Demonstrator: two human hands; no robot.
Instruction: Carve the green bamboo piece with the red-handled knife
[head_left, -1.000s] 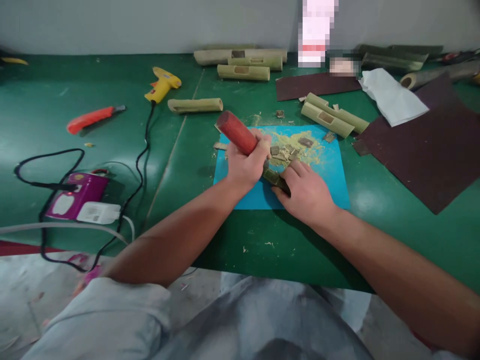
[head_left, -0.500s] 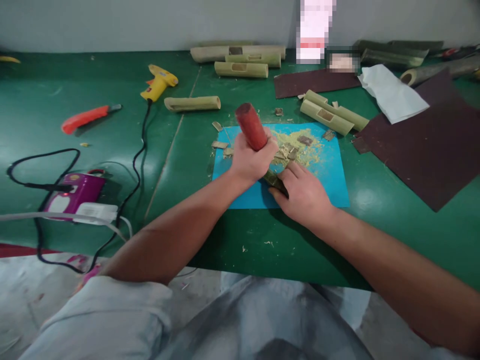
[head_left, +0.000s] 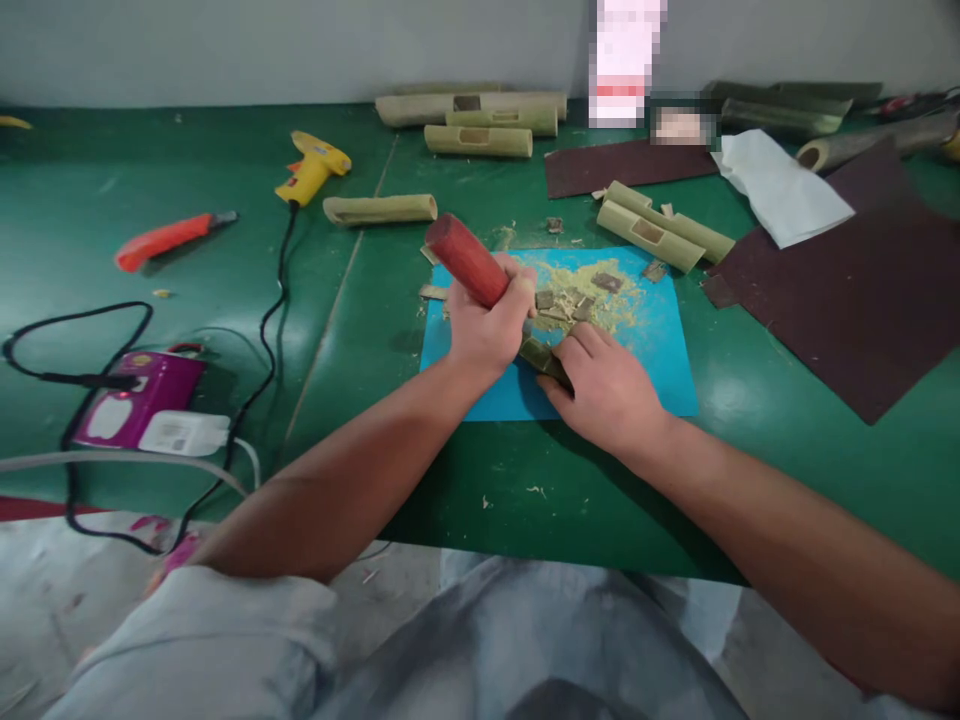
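Observation:
My left hand (head_left: 486,325) is wrapped round the thick red wooden handle of a tool (head_left: 465,260); its working end is hidden by the hand and the bamboo. The handle leans up and to the left. Under my right hand (head_left: 609,388), whose fingers grip its right end, lies a dark green bamboo piece (head_left: 541,356). Both hands are over a blue sheet (head_left: 660,375). Just beyond them, pale shavings and dust (head_left: 551,312) are spread with several small bamboo chips (head_left: 607,283).
Cut bamboo tubes (head_left: 651,237) lie behind the sheet, with others (head_left: 478,142) along the wall. Brown sheets (head_left: 840,300) and a white paper (head_left: 784,190) are at right. Leftward are a yellow glue gun (head_left: 311,170), a red-handled knife (head_left: 165,240) and a purple power strip (head_left: 146,390) with cables.
The red handle has tipped further to the left and lower, and my left hand has shifted slightly left with it. My right hand keeps its place on the bamboo piece.

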